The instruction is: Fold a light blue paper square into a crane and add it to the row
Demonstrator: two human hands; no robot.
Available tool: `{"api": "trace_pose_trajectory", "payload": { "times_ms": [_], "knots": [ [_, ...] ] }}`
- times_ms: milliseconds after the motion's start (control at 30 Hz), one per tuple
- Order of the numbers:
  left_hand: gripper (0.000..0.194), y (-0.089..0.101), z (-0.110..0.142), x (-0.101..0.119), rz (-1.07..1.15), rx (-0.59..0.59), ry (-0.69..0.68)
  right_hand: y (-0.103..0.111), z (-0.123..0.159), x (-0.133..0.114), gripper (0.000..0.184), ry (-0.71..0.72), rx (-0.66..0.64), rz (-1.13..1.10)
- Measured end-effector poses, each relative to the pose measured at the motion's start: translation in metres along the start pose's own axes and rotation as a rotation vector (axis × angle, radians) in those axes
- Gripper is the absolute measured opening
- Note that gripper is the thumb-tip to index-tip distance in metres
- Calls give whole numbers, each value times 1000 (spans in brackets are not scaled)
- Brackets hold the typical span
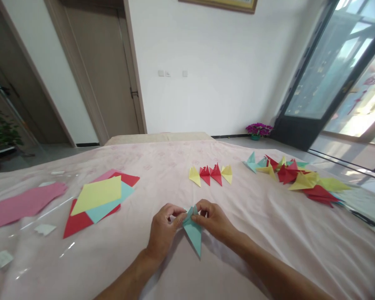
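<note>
A light teal origami crane point(193, 233), partly folded, is held above the cloth at the near middle, its long point hanging down toward me. My left hand point(165, 225) pinches its upper left part between thumb and fingers. On the upper right part, my right hand point(214, 218) is closed with thumb and index finger. The fingertips hide some of the folds at the top. Beyond the hands stands a short row of folded cranes: a yellow one point(194, 176) at the left, two red ones point(216, 174) in the middle, and another yellow one point(227, 173) at the right.
Loose yellow paper sheets point(98, 195) lie over teal and red ones to the left, beside pink paper point(25, 204). At the right is a heap of colored cranes point(290, 173) near a dark, slim object point(365, 218). Paper scraps point(45, 229) lie on clear plastic.
</note>
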State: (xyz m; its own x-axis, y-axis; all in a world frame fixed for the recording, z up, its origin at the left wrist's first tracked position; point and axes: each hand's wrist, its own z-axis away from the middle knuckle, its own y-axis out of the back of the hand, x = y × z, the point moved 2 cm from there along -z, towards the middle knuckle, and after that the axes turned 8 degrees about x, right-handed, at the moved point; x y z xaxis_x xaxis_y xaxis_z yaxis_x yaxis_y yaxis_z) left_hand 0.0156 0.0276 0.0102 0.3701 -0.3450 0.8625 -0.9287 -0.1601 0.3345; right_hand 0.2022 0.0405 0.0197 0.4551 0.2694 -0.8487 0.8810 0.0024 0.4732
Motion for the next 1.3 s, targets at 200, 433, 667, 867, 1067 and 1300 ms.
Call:
{"api": "trace_pose_trajectory", "payload": {
  "times_ms": [200, 433, 667, 867, 1067, 1300],
  "knots": [
    [21, -2, 3, 1, 3, -27, -15, -6, 3, -1, 15, -19, -18, -30],
    [15, -4, 4, -3, -36, -45, -24, -8, 5, -3, 18, -79, 2, -58],
    [11, 1, 4, -1, -144, -51, -178, -13, 7, 0, 17, -59, 37, -76],
    [20, 7, 7, 1, -278, -71, -492, -15, 10, -5, 7, -81, 10, -69],
    [24, 7, 8, 1, -314, -67, -502, -16, 11, -7, 4, -63, -9, -26],
    [23, 7, 6, -3, -323, -53, -444, -18, 13, -6, 5, -41, -19, -20]
  ]
}}
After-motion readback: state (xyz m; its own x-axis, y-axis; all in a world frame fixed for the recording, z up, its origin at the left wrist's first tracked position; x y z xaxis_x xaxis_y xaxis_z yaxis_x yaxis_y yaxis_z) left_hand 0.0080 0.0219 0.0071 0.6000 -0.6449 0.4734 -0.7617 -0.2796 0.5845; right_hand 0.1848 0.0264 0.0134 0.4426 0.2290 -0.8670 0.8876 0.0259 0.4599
